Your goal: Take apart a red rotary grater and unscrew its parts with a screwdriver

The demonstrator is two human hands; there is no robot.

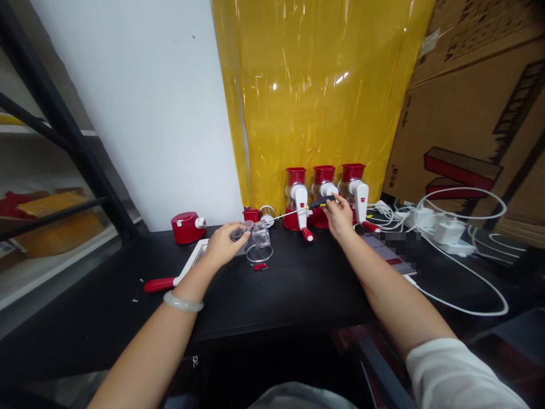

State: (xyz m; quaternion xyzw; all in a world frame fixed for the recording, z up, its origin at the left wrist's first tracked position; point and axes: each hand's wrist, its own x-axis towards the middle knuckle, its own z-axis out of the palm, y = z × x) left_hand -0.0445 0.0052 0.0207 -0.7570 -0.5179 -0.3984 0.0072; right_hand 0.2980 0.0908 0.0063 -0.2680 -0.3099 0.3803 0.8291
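Note:
My left hand (pixel 223 244) is closed on a clear plastic grater housing (pixel 259 241), which it holds just over the black table. In my right hand (pixel 338 216) is a screwdriver (pixel 322 202) with a dark and yellow handle. Its long metal shaft points left, and the tip meets or passes close to the top of the clear housing; I cannot tell whether it touches. A small red piece (pixel 260 266) lies on the table below the housing. Behind it are a red part (pixel 251 215) and a metal grater drum (pixel 267 213).
Three red and white rotary graters, the nearest one (pixel 297 199) at left, stand along the back. A red base (pixel 186 227) and a red-handled white crank (pixel 170 282) lie left. A tablet-like device (pixel 385 254), white cables (pixel 481 272) and chargers (pixel 449 233) occupy the right.

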